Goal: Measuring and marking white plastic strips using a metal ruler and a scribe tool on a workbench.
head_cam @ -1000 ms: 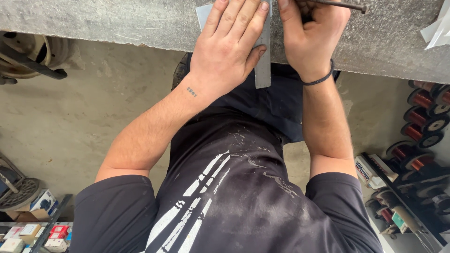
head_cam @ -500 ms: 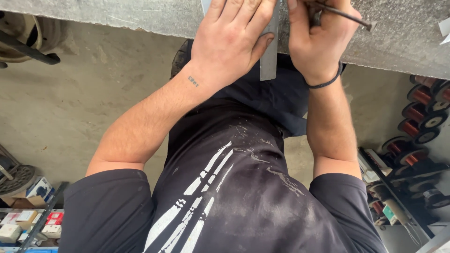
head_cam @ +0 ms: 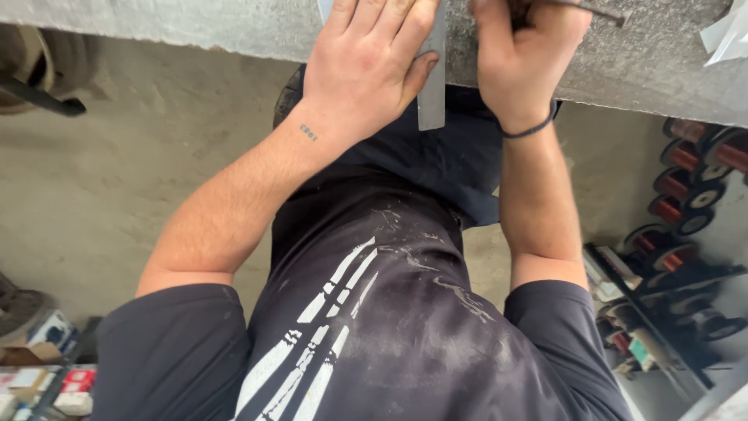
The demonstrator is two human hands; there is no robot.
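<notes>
**Flat metal strip held down at counter edge, thin rod in other hand**

Left hand pressed flat, fingers spread narrow and laid along a flat grey metal strip; nothing gripped, only held down by palm and thumb. Strip lying on the rough grey stone counter, near end overhanging the counter edge below the thumb. Right hand just beside the strip on its far side from the left fingers, curled closed around a thin dark metal rod; rod tip projecting past the knuckles toward the right. Fingertips of both hands cut off by the top of the view, so contact point of rod on strip not visible.

Progress, judged: strip positioned and steadied, work on it under way; no finished mark or cut visible, so amount left unclear.

Edges and room: counter edge directly under both wrists. Bare concrete floor open beneath the left forearm. Spools of copper-coloured wire crowded low to the right of the right hand, well apart from it.
</notes>
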